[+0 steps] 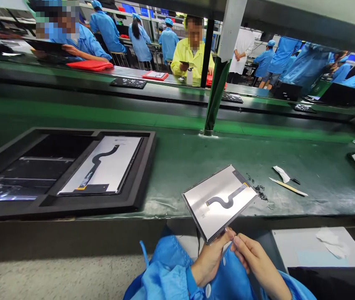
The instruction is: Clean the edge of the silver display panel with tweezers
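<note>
A tablet display panel [208, 196] with a silvery-white back is tilted above the bench's front edge. A dark S-shaped ribbon cable runs across its back. My left hand [207, 262] grips the panel by its lower corner, thumb along the edge. Close beside that thumb, my right hand [250, 252] is closed in a pinch at the panel's near edge. Whatever lies between its fingertips is too small to make out. Small black scraps [261, 192] lie on the bench just past the panel's right corner.
On the left, a black foam tray [147, 166] holds another display panel [116, 160] and a dark glossy sheet [33, 179]. A pale yellow pointed tool [288, 187] and a white-wrapped tool [282, 173] lie right. A green post [214, 98] rises behind. Co-workers sit across the line.
</note>
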Available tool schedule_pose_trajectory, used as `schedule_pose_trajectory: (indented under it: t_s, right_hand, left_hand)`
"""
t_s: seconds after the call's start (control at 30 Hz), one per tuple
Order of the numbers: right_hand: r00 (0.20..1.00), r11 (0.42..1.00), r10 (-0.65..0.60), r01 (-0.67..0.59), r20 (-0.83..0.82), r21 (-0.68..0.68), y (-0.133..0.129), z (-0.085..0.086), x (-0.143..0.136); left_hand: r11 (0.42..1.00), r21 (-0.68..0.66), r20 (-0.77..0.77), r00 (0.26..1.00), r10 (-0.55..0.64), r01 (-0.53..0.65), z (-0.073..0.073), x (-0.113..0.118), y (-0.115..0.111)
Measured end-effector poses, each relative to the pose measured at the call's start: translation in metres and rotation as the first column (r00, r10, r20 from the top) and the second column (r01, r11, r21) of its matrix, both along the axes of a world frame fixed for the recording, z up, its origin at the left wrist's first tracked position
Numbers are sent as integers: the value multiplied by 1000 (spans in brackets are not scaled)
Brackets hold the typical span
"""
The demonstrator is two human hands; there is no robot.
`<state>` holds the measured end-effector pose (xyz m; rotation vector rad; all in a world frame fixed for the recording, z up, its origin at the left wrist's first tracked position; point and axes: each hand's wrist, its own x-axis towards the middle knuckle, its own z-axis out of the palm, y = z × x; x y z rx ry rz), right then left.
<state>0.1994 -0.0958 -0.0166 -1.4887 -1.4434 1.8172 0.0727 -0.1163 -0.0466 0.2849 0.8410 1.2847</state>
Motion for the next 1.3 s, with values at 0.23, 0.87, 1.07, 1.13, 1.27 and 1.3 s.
schedule_pose_trajectory:
  t_s: [0.23, 0.87, 1.07, 1.13, 1.27, 1.3]
  right_hand:
    - [997, 997, -6, 0, -78, -73, -2, -4, -1]
    - [998, 998, -64, 64, -12, -2, -5, -3, -1]
    - [994, 984, -50, 32, -100, -173, -3, 2, -5]
    - [994, 996, -70, 64, -88, -68, -4, 0, -5]
    - [998, 999, -50, 50, -39, -12, -5, 2, -6]
    - [998, 998, -40, 38, -42, -44, -4, 3, -6]
  left_hand:
    - [1000, -16, -12, 1000, 15, -15, -1, -5, -2]
    - [1000, -18, 14, 1000, 9, -8, -1, -2, -4]
    - [1000, -14, 1, 1000, -15, 15, 2, -8, -5]
    - [1000, -16, -3, 1000, 3, -3, 2, -7, -4]
    - [1000, -8, -2, 1000, -21, 21, 1, -6, -3]
    - [999, -7, -3, 999, -32, 32, 0, -6, -3]
